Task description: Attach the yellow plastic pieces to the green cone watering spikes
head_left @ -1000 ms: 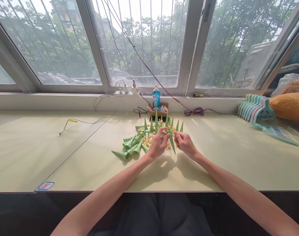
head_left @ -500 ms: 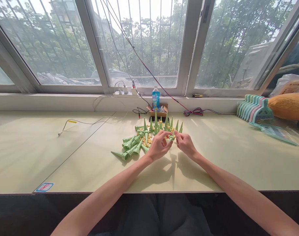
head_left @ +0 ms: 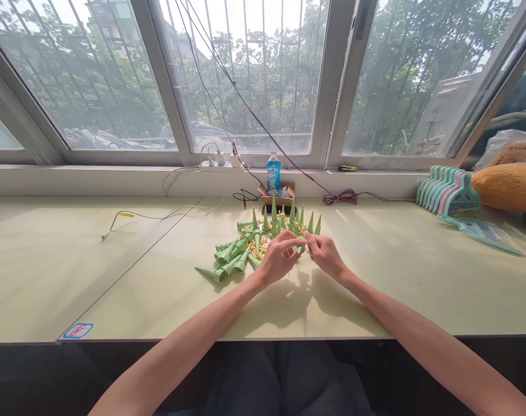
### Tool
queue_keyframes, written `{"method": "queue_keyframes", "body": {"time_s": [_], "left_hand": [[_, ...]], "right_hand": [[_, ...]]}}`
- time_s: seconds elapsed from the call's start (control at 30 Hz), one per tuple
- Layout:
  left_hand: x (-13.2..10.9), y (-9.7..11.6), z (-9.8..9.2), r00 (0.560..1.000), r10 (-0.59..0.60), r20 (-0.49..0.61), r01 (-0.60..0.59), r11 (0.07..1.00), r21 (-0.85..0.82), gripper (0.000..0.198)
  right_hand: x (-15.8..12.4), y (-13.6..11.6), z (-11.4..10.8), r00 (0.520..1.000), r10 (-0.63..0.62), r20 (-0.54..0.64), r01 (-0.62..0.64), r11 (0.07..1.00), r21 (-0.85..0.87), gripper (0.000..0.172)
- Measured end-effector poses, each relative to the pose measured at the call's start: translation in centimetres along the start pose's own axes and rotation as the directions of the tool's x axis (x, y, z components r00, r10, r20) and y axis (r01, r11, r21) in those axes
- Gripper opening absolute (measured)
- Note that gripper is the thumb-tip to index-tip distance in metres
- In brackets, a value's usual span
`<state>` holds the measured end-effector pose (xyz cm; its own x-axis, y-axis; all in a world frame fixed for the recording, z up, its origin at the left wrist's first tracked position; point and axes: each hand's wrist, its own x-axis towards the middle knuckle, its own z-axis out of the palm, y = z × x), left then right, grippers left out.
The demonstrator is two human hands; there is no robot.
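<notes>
Above the table, my left hand (head_left: 279, 258) is closed around a green plant watering spike (head_left: 300, 249), mostly covered by the fingers. My right hand (head_left: 325, 255) meets it from the right, thumb and forefinger pinched on a small yellow valve at the spike; the fingertips largely cover it. Behind the hands, several green spikes (head_left: 274, 214) stand point up. To the left, more green spikes (head_left: 230, 254) lie in a heap with their open ends showing. Small yellow valves (head_left: 257, 245) are scattered among them, partly hidden by my left hand.
A blue bottle (head_left: 273, 173) stands by a small cardboard box (head_left: 288, 199) at the back. Coiled cables (head_left: 340, 197) and a power strip (head_left: 219, 166) are near the window. Mint and pink dustpan-like pieces (head_left: 448, 193) stand at the right. A bent wire (head_left: 112, 224) lies left.
The green spike between my hands has tilted, and my left fingers have come closer to my right fingertips. The heap and standing spikes have not moved.
</notes>
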<state>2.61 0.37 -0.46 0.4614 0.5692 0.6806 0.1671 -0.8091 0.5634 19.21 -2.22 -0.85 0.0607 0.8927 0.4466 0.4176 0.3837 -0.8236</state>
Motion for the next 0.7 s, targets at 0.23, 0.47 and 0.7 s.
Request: {"method": "queue_keyframes", "body": {"time_s": [0.23,0.47,0.7], "left_hand": [[0.18,-0.1,-0.34,0.999,0.026,0.021,-0.025,0.998,-0.061,0.025],[0.35,0.04,-0.52,0.998,0.054,0.024,-0.052,0.996,-0.077,0.022],[0.31,0.07,-0.43,0.998,0.062,0.035,-0.059,0.996,-0.068,0.02]], "right_hand": [[0.0,0.11,-0.06,0.999,-0.034,0.02,0.034,0.999,-0.039,0.057],[-0.1,0.07,-0.11,0.998,-0.049,0.04,0.052,0.995,-0.08,0.056],[-0.11,0.27,-0.14,0.998,-0.032,0.055,0.036,0.997,-0.065,0.056]]}}
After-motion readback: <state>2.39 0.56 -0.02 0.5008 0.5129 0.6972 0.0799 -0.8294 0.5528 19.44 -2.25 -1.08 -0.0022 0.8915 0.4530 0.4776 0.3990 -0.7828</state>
